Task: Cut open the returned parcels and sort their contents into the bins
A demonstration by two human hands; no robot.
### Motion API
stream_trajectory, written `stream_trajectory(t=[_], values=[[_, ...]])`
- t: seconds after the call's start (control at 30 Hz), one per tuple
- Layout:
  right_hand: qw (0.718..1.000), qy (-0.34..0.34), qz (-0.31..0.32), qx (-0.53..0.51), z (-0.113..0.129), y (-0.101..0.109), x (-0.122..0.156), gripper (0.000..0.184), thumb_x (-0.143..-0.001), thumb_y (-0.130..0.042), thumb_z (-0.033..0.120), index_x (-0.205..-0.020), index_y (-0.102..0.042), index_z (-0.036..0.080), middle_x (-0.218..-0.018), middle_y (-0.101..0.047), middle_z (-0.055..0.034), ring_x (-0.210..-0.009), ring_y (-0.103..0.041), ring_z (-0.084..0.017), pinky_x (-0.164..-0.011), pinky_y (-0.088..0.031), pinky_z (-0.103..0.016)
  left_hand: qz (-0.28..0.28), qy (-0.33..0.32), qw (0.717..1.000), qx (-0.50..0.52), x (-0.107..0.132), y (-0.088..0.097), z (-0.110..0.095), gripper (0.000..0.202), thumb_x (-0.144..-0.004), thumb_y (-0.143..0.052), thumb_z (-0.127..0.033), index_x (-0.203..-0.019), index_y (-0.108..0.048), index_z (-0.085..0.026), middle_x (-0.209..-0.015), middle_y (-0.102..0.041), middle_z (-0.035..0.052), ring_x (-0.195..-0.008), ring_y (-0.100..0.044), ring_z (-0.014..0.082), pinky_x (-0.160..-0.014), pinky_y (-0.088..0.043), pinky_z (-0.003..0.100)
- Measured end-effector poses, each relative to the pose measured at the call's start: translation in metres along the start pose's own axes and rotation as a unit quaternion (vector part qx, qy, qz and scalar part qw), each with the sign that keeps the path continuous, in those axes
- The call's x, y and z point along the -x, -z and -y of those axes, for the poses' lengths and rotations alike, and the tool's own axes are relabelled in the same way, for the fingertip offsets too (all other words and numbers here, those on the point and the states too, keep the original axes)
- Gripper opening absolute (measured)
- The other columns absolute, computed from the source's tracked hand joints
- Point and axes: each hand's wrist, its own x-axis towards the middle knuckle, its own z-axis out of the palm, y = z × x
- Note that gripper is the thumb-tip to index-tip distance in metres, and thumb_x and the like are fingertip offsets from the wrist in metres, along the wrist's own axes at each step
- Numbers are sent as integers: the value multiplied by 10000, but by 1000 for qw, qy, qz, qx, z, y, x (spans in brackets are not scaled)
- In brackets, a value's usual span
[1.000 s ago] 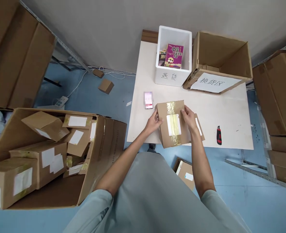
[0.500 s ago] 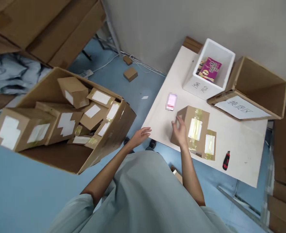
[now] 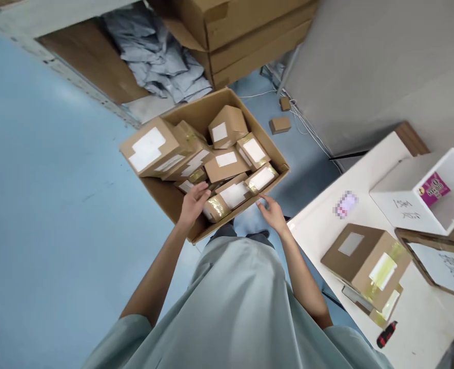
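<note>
A big open carton [image 3: 164,199] on the blue floor holds several small taped parcels with white labels. My left hand [image 3: 193,203] reaches into its near corner, fingers spread and resting on a small taped parcel [image 3: 216,207]. My right hand [image 3: 272,213] hovers open at the carton's near rim, fingertips close to a labelled parcel [image 3: 261,178] and holding nothing. On the white table [image 3: 434,318] to the right stands a brown taped parcel [image 3: 365,256], untouched, on top of a flatter parcel [image 3: 384,307].
On the table are a red-and-black cutter [image 3: 386,334], a small pixelated item [image 3: 345,204], a white foam box [image 3: 407,195] with a pink book [image 3: 434,188], and a carton with a paper sign [image 3: 442,266]. Shelved cartons [image 3: 242,31] and grey bags [image 3: 161,66] stand behind. Small boxes [image 3: 280,124] lie by the wall.
Both hands have left the taped parcel on the table. My view and hands have swung left to the floor carton, the left hand now inside it.
</note>
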Motion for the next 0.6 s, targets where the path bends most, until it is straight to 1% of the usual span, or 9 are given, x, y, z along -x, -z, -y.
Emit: stream_trajectory(t=[0.07, 0.13, 0.23, 0.33, 0.4, 0.43, 0.5, 0.53, 0.6], values=[[999, -3, 29, -22, 21, -27, -18, 479, -1014, -733, 554, -1380, -831, 260, -1522, -808, -131, -1475, -726, -377, -1317, -524, -602, -47, -7, 999, -26, -25, 38, -1, 941, -837, -830, -856, -1481, -686, -186, -1547, -748, 232, -1439, -737, 415, -1256, -586, 616], [998, -9, 53, -41, 40, -49, -30, 478, -996, -770, 567, -1360, -841, 266, -1528, -806, -127, -1494, -711, -378, -1331, -510, -593, -86, -21, 994, -58, -52, 71, -4, 974, -881, -824, -833, -1563, -628, -166, -1620, -681, 266, -1529, -673, 435, -1278, -564, 607], [995, -25, 80, -50, 63, -69, -42, 457, -979, -817, 565, -1336, -854, 282, -1509, -817, -113, -1487, -711, -373, -1348, -495, -588, -121, -29, 985, -117, -98, 107, -12, 1101, -883, -884, -794, -1684, -509, -138, -1780, -506, 298, -1695, -481, 467, -1371, -454, 620], [994, -41, 95, -47, 73, -78, -51, 438, -969, -840, 569, -1306, -863, 290, -1500, -821, -108, -1446, -738, -375, -1338, -506, -596, -127, -24, 974, -187, -148, 126, -23, 1236, -855, -962, -746, -1722, -417, -53, -1856, -376, 313, -1772, -319, 468, -1470, -253, 637], [993, -49, 97, -42, 74, -82, -57, 440, -970, -840, 590, -1295, -861, 294, -1490, -826, -107, -1409, -760, -376, -1331, -511, -608, -111, -23, 972, -207, -182, 134, -31, 1278, -879, -975, -712, -1704, -354, 40, -1880, -298, 342, -1781, -255, 473, -1481, -190, 662], [993, -52, 97, -40, 73, -84, -60, 446, -972, -836, 602, -1295, -858, 295, -1485, -828, -107, -1393, -770, -375, -1326, -515, -614, -101, -32, 971, -214, -198, 138, -34, 1262, -893, -972, -705, -1686, -349, 53, -1891, -272, 338, -1779, -240, 470, -1478, -183, 679], [992, -57, 101, -43, 70, -87, -65, 464, -977, -826, 621, -1300, -851, 289, -1478, -830, -115, -1384, -777, -374, -1314, -527, -618, -81, -66, 967, -232, -227, 146, -40, 1270, -877, -987, -713, -1660, -344, 52, -1891, -277, 322, -1769, -231, 466, -1473, -151, 709], [992, -59, 104, -49, 68, -88, -68, 470, -974, -827, 625, -1295, -850, 281, -1472, -831, -123, -1389, -775, -373, -1310, -532, -617, -69, -75, 963, -251, -240, 150, -42, 1312, -849, -999, -733, -1648, -337, 69, -1879, -288, 333, -1769, -210, 482, -1466, -118, 734], [989, -70, 109, -78, 67, -93, -73, 465, -951, -854, 614, -1260, -851, 266, -1437, -843, -135, -1384, -780, -368, -1309, -533, -607, -52, -98, 950, -292, -257, 157, -44, 1391, -804, -1000, -787, -1627, -322, 106, -1835, -342, 356, -1761, -198, 519, -1441, -99, 780]])
